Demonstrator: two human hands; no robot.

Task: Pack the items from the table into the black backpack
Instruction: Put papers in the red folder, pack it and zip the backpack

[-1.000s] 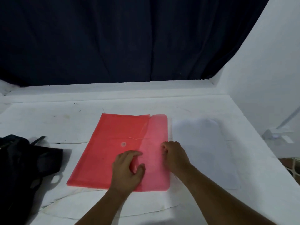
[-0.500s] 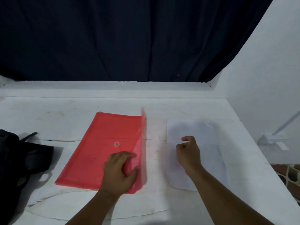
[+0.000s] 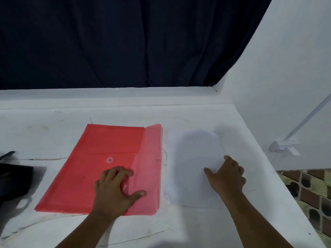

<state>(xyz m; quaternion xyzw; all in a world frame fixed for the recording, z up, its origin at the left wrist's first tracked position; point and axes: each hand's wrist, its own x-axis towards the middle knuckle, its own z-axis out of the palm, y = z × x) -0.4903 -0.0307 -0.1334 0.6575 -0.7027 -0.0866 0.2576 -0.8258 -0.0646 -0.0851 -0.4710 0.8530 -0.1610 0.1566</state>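
A flat red plastic folder (image 3: 100, 163), flap open rightward, lies mid-table. The left hand (image 3: 114, 190) rests on it, fingers spread. The right hand (image 3: 226, 176) lies open on white paper (image 3: 189, 158) just right. The black backpack (image 3: 12, 179) sits far left.

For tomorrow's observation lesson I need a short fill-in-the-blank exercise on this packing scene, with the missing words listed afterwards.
1. The left hand rests on the ____ envelope folder.
2. The right hand lies on the white sheets of paper, which sit to the ____ of the folder.
3. The folder's flap lies ____, turned towards the paper.
4. The black backpack shows at the ____ edge of the view.

Missing words: red; right; open; left
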